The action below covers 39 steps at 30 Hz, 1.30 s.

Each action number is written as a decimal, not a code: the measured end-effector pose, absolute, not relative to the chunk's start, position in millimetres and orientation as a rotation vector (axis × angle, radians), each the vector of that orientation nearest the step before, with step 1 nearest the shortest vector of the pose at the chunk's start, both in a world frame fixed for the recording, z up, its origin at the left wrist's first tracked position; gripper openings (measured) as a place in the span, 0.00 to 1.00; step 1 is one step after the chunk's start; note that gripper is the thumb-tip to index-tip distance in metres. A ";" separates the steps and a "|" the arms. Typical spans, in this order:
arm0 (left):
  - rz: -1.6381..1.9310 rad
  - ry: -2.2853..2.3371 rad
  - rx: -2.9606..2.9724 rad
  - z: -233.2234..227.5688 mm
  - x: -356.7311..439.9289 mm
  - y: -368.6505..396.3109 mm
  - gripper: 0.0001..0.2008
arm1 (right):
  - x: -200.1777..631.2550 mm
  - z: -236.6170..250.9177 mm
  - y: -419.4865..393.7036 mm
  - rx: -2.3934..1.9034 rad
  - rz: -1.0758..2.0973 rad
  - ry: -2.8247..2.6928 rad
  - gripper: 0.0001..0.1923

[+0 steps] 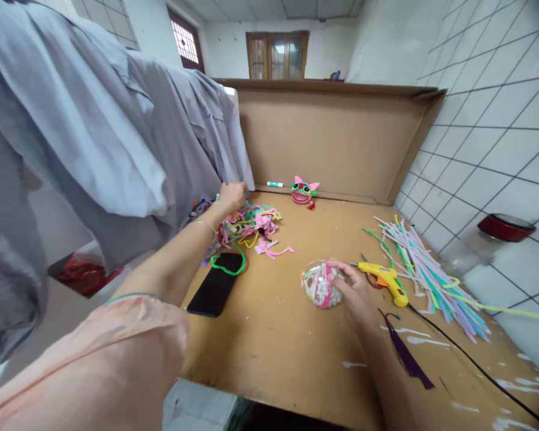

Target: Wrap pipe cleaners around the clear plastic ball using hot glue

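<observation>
The left arm stretches to the middle of the frame, its left hand curled closed. The right hand sits lower right, fingers bent.

I see a tan cardboard tabletop flecked with white paint. At centre, a clear ball stuffed with pink, white and green. Right of it, a yellow glue gun with a black cord, and pastel pipe cleaners in green, pink and lilac. Left of centre lies a black phone; lower right, a purple tassel. Grey cloth fills the upper left.
</observation>
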<state>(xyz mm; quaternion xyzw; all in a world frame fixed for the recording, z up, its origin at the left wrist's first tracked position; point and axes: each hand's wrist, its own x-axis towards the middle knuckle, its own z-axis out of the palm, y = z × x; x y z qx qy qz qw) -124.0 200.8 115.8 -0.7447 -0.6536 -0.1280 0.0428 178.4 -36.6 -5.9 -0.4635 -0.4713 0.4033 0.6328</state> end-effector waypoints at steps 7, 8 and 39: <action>-0.226 -1.931 -2.430 83.9 -89.5 203.5 0.11 | 180.8 -6.2 -35.7 -1.065 0.915 -1.073 0.14; -0.198 -1.966 -2.424 80.1 -89.0 204.9 0.12 | 181.0 -5.9 -35.7 -1.068 0.911 -1.064 0.14; -0.601 -1.947 -2.368 73.9 -62.7 203.5 0.16 | 181.4 -5.7 -35.0 -1.097 0.921 -1.060 0.15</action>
